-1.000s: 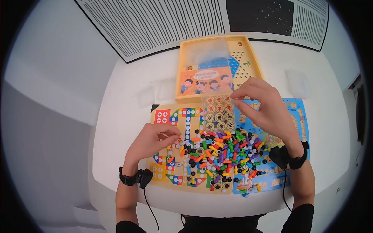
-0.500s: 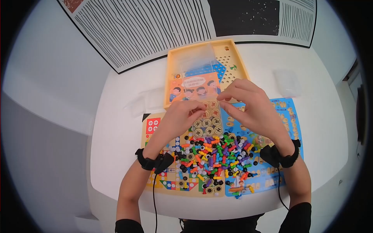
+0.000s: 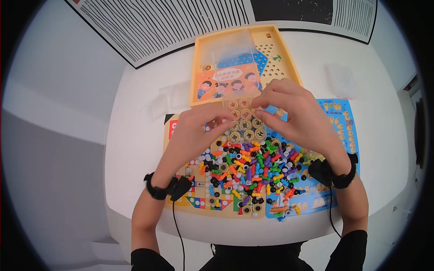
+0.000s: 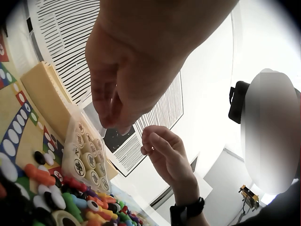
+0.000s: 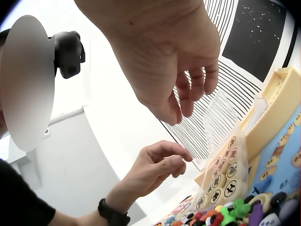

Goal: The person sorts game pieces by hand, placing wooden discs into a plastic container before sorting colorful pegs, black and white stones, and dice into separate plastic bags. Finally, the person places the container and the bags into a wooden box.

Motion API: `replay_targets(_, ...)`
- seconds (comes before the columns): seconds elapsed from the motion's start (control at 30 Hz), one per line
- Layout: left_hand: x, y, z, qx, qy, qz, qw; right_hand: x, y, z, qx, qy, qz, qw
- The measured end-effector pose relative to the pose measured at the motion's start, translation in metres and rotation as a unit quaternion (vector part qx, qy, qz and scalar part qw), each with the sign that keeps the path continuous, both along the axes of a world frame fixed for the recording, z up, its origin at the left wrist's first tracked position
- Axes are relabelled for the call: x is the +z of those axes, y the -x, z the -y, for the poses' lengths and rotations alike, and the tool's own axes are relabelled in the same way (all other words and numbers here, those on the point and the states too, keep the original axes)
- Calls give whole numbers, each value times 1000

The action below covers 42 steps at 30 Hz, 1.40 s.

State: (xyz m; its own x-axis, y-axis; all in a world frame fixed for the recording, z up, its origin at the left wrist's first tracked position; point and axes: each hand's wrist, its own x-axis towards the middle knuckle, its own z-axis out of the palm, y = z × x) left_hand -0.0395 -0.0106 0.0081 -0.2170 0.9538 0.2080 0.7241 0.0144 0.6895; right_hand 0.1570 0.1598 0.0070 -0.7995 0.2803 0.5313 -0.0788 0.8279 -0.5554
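Transp. plastic box (image 5: 242, 162) of xiangqi discs (image 3: 245, 124) sits atop game boards (image 3: 312, 196), long axis fore-aft, discs face-up; lid (image 3: 235, 47) folds back over tray (image 3: 289, 55), prob. for disc access. L hand (image 3: 194, 128), fingers bent, hovers at box's L side; grip: can't tell. R hand (image 3: 298, 113), fingers relaxed, holds nothing near R edge, prob. ready to steady box.
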Motion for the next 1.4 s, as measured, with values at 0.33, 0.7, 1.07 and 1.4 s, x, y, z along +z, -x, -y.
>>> replay_targets(0.33,-15,-28,125,-195,239,-103,945,10,-10,17,129,-3,65,989)
replay_targets(0.7,-28,-36,126,-151,179,-173,957,-22,-45,121,319,-173,385,849)
replay_targets(1.07,-19,-24,100,74,171,140,972,-41,-43,126,259,-209,251,909)
replay_targets(1.4,-39,-19,118,147,42,222,963,-50,-30,142,184,-168,164,954)
